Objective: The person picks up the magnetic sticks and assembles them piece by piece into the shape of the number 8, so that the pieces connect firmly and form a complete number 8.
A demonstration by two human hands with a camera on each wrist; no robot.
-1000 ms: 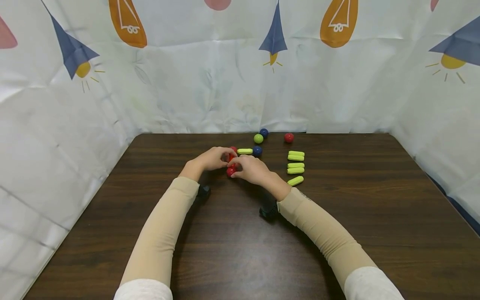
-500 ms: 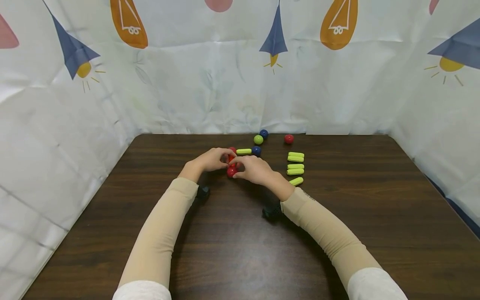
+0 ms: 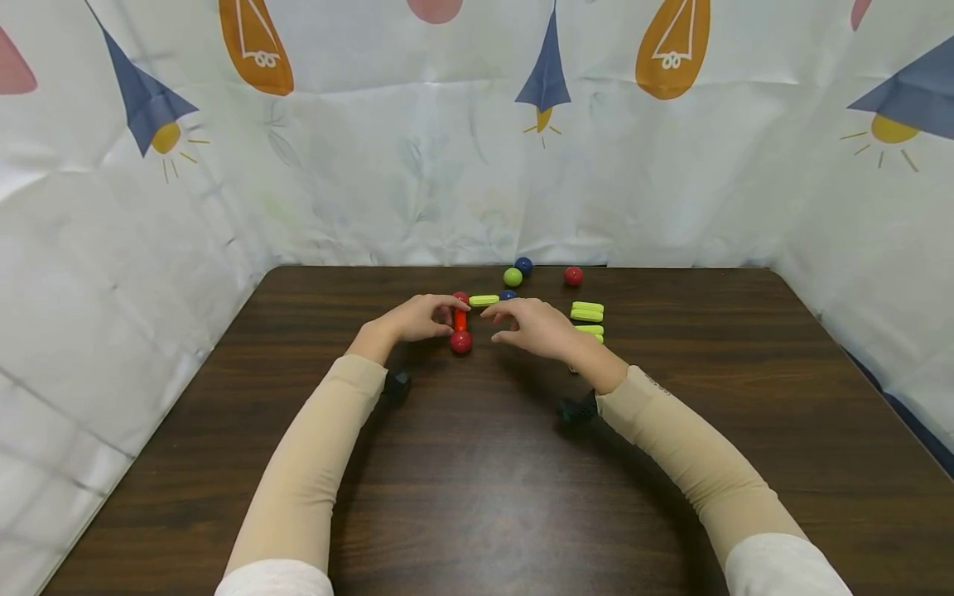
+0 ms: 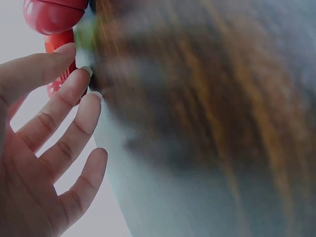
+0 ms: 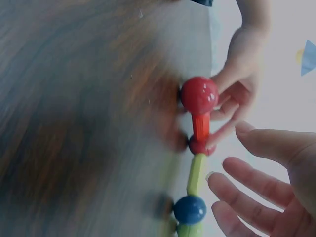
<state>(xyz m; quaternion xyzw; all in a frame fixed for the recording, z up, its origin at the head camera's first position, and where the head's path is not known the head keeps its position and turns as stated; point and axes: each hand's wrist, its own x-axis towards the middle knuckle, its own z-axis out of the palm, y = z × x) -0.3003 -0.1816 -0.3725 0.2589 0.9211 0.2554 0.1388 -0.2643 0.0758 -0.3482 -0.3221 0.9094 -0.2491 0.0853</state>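
A red toy building stick joins a near red ball to a far red ball on the dark table. My left hand pinches the red stick, thumb on its left side and index finger reaching over its far end. From the far ball a yellow-green stick runs right to a blue ball, partly hidden by my right hand. That right hand hovers to the right of the near red ball, thumb and fingers apart, holding nothing. In the right wrist view, the blue ball touches another yellow-green piece.
A green ball, a dark blue ball and a red ball stand near the back edge. Loose yellow-green sticks lie in pairs at the right, partly behind my right forearm. A printed curtain hangs behind the table.
My right hand has let go of the near red ball and moved right, uncovering the red stick and covering part of the blue ball. The left hand stays nearly where it was.
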